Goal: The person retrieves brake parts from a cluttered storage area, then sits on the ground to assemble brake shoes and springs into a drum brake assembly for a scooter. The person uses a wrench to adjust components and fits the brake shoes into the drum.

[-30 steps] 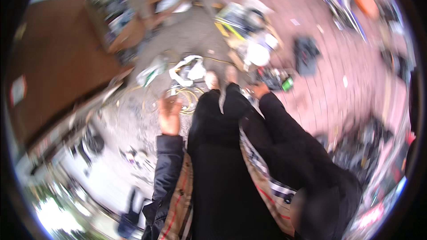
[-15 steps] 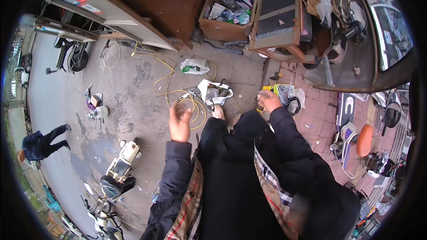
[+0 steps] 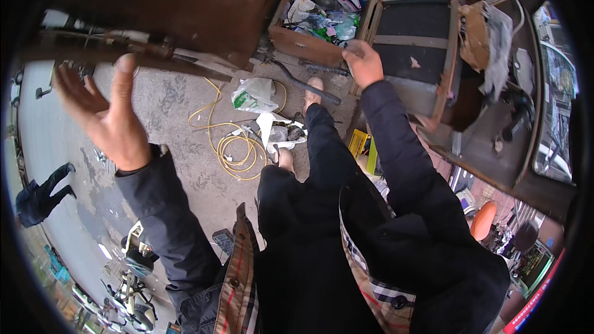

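Observation:
My left hand (image 3: 110, 117) is raised at the left with the thumb and fingers spread, holding nothing. Beyond it stands a large brown cabinet or panel (image 3: 167, 0), near the fingertips. My right hand (image 3: 365, 65) is closed, its fingers curled together. What they hold, if anything, is too small to make out. That hand is nearest a brown wooden drawer (image 3: 309, 46) filled with plastic bags, small packages and other bits (image 3: 334, 9). Just right of it leans a wooden-framed dark panel (image 3: 411, 21).
On the ground lie a coiled yellow hose or cable (image 3: 238, 158), a green-and-white plastic bag (image 3: 253, 94), a white bag with items (image 3: 281, 131) and a dark bar (image 3: 303, 83). A yellow box (image 3: 357, 142) sits by my right leg. A person (image 3: 46, 195) walks at far left.
I have stepped forward toward the cabinet and drawer. My left hand has moved out left and forward, its fingers spreading. My right hand has reached forward to the drawer's corner.

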Demonstrator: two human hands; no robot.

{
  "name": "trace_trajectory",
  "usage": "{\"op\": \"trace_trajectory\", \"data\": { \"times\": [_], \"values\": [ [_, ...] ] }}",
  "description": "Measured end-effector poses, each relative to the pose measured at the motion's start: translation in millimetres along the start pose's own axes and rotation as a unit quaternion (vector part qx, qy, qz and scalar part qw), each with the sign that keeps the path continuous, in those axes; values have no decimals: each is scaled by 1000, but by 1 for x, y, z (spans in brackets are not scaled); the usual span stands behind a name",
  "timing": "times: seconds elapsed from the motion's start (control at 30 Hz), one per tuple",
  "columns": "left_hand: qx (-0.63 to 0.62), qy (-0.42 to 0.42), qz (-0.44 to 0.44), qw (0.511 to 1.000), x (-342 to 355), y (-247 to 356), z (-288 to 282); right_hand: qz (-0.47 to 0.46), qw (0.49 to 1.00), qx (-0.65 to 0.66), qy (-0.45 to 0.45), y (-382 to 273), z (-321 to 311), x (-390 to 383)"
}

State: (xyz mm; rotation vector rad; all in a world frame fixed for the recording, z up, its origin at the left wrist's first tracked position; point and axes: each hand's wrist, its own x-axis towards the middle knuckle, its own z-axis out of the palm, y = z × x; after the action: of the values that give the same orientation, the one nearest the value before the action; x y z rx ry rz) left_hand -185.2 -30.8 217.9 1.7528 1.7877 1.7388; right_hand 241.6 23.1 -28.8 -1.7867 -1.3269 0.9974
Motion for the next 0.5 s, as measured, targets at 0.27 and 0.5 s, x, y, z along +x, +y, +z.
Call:
{"op": "trace_trajectory", "data": {
  "times": [0.27,0.5],
  "values": [
    [89,241,-31,966,7,-69,31,150,984,-80,-59,89,62,207],
    [244,179,-256,918,-41,-51,15,-17,883,-370,-288,130,145,218]
  ]
}}
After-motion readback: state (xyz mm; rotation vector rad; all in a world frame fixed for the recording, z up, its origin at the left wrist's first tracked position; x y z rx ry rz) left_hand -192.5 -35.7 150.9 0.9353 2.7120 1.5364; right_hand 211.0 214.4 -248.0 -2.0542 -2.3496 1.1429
